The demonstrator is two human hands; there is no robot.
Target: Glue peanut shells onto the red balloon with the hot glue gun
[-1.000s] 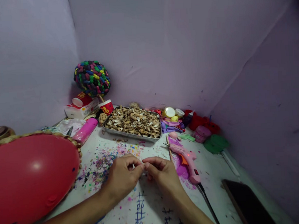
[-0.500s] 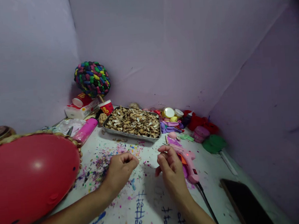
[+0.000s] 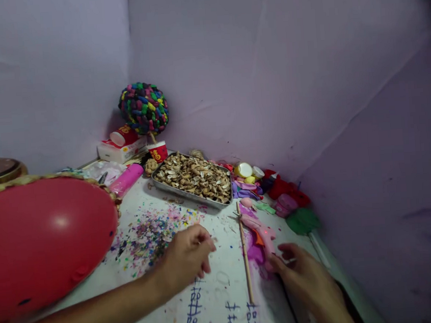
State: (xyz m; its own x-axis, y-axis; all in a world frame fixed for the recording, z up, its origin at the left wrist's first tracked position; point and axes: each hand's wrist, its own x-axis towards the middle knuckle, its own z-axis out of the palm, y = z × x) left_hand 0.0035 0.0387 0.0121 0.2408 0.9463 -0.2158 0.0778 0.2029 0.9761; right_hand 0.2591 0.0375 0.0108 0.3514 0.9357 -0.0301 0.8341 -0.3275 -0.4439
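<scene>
My left hand (image 3: 187,259) rests on the white, paint-speckled table (image 3: 225,298). Its fingers are curled into a pinch, and what they hold is too small to make out. My right hand (image 3: 306,275) is at the right, with its fingers curled round the handle of the pink glue gun (image 3: 259,230), which lies on a purple stain. A thin wooden stick (image 3: 246,262) lies on the table between my two hands. A metal tray (image 3: 173,189) heaped with nut shells stands behind them.
A big red balloon (image 3: 44,240) sits in a woven basket at the left. A pink bottle (image 3: 126,180), a red paper cup (image 3: 158,151), a ball of coloured pieces (image 3: 144,109) and small balloons and pots (image 3: 261,180) line the back. Lilac walls close in behind and on the right.
My hands, which met in a pinch at the middle, have parted. The right hand has moved right and down to the glue gun. The view has shifted left.
</scene>
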